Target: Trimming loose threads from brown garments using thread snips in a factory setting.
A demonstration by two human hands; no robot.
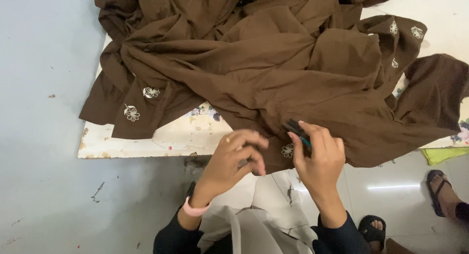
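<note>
Cloth: a large brown garment (273, 63) with small white embroidered flowers is spread in loose folds over a low board; its near edge is reached by both hands.
Board: a flat white slab (161, 139) with a faded floral print is laid on the pale floor (44, 112), and most of it is covered by the cloth.
Left hand: the left hand (233, 161) is curled with its fingers bent inward at the near hem of the cloth, just left of an embroidered flower (287, 150); the hem seems to be pinched, though what lies under the fingers cannot be told. A pink band (194, 210) is worn on this wrist.
Right hand: the right hand (320, 158) is closed around a small dark snipping tool with a teal handle (297, 131), whose tip is pointed far and left onto the cloth.
Flower: the white embroidered flower is seen between the two hands, on the fold nearest the person.
Lap: a pale grey fabric (259, 220) is lain across the person's lap, near the bottom edge.
Right side: a foot in a dark sandal (438, 190) and a scrap of yellow-green cloth (442, 155) are seen on the floor, well apart from the hands.
</note>
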